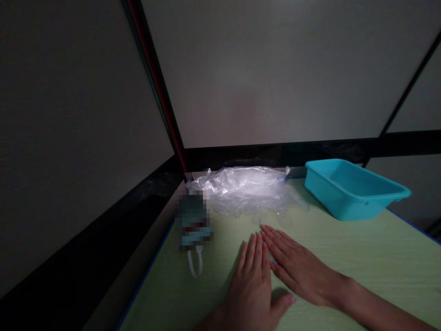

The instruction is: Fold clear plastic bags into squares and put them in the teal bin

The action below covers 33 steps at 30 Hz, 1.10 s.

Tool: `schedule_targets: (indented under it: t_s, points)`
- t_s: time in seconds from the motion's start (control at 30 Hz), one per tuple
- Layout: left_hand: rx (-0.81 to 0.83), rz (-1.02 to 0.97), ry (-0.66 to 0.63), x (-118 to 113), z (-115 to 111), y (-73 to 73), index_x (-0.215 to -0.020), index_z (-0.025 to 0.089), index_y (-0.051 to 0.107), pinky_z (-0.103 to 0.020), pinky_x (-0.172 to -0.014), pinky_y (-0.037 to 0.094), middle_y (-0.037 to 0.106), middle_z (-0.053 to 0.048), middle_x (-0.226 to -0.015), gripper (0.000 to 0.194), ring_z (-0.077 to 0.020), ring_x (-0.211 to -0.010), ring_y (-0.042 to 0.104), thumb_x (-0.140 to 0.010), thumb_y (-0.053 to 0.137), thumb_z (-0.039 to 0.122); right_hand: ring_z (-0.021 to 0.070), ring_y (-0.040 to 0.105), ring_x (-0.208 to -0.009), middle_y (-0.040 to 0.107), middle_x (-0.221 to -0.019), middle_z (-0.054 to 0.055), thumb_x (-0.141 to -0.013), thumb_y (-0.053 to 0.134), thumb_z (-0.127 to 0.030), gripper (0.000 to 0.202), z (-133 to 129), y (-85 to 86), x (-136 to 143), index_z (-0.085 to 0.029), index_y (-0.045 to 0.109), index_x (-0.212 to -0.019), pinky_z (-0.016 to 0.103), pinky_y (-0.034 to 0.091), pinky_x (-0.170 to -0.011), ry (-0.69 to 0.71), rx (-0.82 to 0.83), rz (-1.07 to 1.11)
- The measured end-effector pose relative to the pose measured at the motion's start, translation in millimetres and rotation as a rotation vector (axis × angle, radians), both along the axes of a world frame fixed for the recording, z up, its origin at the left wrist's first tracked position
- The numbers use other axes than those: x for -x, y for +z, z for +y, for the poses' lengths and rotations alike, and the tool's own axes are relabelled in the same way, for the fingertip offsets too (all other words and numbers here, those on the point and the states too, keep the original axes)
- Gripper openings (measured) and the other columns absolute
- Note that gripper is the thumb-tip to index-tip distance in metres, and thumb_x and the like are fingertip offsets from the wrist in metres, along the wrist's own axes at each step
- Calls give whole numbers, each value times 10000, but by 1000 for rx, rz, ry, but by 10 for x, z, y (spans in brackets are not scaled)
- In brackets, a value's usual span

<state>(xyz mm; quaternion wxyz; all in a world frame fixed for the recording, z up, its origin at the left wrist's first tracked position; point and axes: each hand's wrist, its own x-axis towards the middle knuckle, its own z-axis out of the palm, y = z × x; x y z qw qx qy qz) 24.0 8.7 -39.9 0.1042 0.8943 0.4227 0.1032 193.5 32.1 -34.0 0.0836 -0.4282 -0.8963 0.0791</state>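
Note:
My left hand [253, 280] lies flat, palm down, on the pale green tabletop [361, 257], its fingers stretched forward and its thumb out to the right. To its right, my right hand [298, 262] also rests palm down, slanting in so that its fingertips meet or nearly meet those of the left. Neither hand shows anything held; whatever may be under the palms is hidden. Beyond the fingertips lies a crumpled heap of clear plastic bags [248, 188]. Left of my left hand is a blurred-out greenish item with a red stripe [195, 220] and a white loop [195, 266] at its near end.
A turquoise plastic basin [354, 193] stands at the table's back right. Grey-white panels [275, 73] with dark frames rise behind and to the left of the table. Blue edging [146, 273] runs along the table's left side.

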Motion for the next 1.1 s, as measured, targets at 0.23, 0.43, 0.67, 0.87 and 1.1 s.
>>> schedule_targets:
  t_s: [0.23,0.43,0.67,0.87,1.1]
  points:
    - [44,20,-1,-4,22,47,-1364,28,176,-462,-1077,87,51,-172,-1426,802,-297,-1310,10,-803,402,555,222,116,-1313,123,-1435,125,-905,302,-332,538,-10,34,13,-78,211,-1370,410,185,-1066,-3,30,-3]
    - [128,84,3,-48,27,143,-1351,-9,185,-483,-1068,66,30,-202,-1411,855,-327,-1296,-17,-772,437,567,218,68,-1315,68,-1439,121,-925,222,-358,537,-7,84,15,-83,149,-1380,423,158,-1067,7,71,-72]
    - [132,73,-19,-26,46,141,-1339,-25,220,-508,-1058,64,68,-215,-1406,853,-334,-1301,17,-776,400,591,200,51,-1322,78,-1445,107,-931,186,-398,543,8,51,-5,-106,132,-1386,430,113,-1075,34,51,-86]
    - [16,-57,55,-25,37,27,-1356,11,195,-495,-1068,99,160,-174,-1425,845,-292,-1315,114,-722,519,465,220,70,-1325,105,-1447,135,-896,291,-485,657,43,65,-79,-94,115,-1394,452,136,-1071,88,8,6]
    - [7,-167,161,-59,107,89,-1332,-17,226,-490,-1060,162,340,-204,-1354,771,-296,-1265,272,-693,525,296,217,431,-1175,527,-1243,113,-877,464,-332,361,107,219,-314,-144,525,-1178,398,336,-992,282,-222,32]
